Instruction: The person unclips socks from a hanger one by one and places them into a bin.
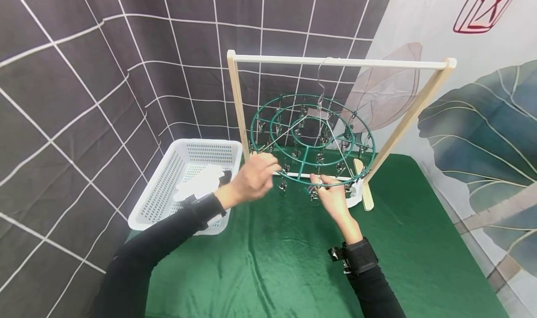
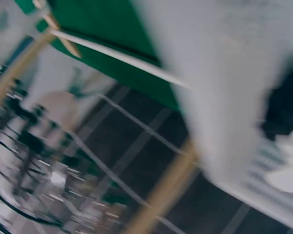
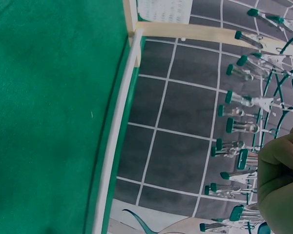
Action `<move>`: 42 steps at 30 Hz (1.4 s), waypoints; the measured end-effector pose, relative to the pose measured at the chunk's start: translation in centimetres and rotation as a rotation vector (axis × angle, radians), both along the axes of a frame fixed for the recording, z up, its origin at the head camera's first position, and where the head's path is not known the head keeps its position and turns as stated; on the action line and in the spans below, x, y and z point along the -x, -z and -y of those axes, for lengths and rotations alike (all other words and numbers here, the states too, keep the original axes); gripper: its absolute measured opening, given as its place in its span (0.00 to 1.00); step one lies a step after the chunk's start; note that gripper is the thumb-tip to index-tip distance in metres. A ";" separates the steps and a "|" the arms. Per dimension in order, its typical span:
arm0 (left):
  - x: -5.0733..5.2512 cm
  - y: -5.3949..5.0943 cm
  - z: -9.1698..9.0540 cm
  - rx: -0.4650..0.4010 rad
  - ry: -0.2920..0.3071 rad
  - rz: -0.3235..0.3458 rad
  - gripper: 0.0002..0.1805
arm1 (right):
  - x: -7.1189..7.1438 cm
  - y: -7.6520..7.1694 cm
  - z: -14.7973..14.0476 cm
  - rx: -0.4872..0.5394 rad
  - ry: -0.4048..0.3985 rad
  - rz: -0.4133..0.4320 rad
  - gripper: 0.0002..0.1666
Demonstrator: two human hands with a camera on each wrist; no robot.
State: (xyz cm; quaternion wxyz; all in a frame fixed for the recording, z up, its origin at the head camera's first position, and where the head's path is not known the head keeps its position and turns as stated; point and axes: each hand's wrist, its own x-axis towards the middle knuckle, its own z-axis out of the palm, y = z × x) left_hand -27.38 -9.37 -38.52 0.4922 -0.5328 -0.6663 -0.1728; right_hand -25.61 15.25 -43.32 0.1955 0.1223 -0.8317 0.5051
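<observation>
A round green clip hanger with metal clips hangs by its hook from the white bar of a wooden stand. My right hand pinches the hanger's near rim; in the right wrist view the curled hand shows beside a row of green-tipped clips. At the hanger's left edge is my left hand, blurred, its fingers bent; whether anything is between them is hidden. The left wrist view is blurred and shows the clips but not that hand.
Left of the stand, a white perforated basket holds white cloth and some dark cloth. Behind my right hand a white item lies by the stand's foot. Green cloth covers the table; a dark gridded backdrop stands behind.
</observation>
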 end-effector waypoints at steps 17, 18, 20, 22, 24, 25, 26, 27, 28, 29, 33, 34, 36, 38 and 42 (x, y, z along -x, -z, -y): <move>-2.3 0.6 -2.7 0.070 -0.122 0.303 0.13 | -2.2 0.0 -0.9 -0.063 -0.100 0.001 0.19; -2.3 0.6 -2.6 0.054 -0.123 0.317 0.12 | -2.6 0.0 -1.1 -0.075 -0.116 -0.021 0.17; -2.2 0.6 -2.3 0.020 -0.129 0.349 0.12 | -3.5 0.0 -1.7 -0.048 -0.145 -0.108 0.14; -2.0 0.6 -2.1 -0.017 -0.128 0.387 0.12 | -4.3 -0.4 -2.6 0.017 -0.131 -0.227 0.15; -1.8 0.6 -1.9 -0.057 -0.120 0.419 0.13 | -4.7 -1.0 -3.8 0.106 -0.047 -0.314 0.14; -1.7 0.5 -1.8 -0.078 -0.114 0.429 0.14 | -4.9 -1.5 -4.5 0.151 0.006 -0.342 0.13; -1.6 0.4 -1.8 -0.100 -0.106 0.438 0.14 | -5.0 -2.1 -5.2 0.188 0.061 -0.348 0.11; -1.5 0.4 -1.8 -0.120 -0.098 0.446 0.15 | -5.0 -2.6 -5.9 0.211 0.106 -0.329 0.08; -1.4 0.3 -1.7 -0.139 -0.093 0.447 0.15 | -4.9 -3.0 -6.5 0.213 0.132 -0.295 0.04; -1.3 0.2 -1.6 -0.156 -0.088 0.448 0.15 | -4.9 -3.3 -7.0 0.201 0.133 -0.240 0.02; -1.0 -0.2 -1.3 -0.210 -0.072 0.450 0.14 | -4.5 -3.9 -7.9 0.029 0.013 -0.083 0.20; -1.0 -0.3 -1.2 -0.220 -0.070 0.450 0.14 | -4.5 -4.0 -7.9 -0.026 -0.023 -0.062 0.22; -0.8 -0.5 -1.1 -0.239 -0.067 0.453 0.14 | -4.5 -4.1 -7.7 -0.077 -0.059 -0.047 0.21; -0.6 -0.5 -1.0 -0.252 -0.076 0.453 0.15 | -4.6 -3.9 -7.7 -0.101 -0.086 -0.048 0.15; -0.2 -0.4 -0.8 -0.265 -0.102 0.438 0.13 | -4.0 -2.5 -8.2 -0.111 -0.084 -0.061 0.08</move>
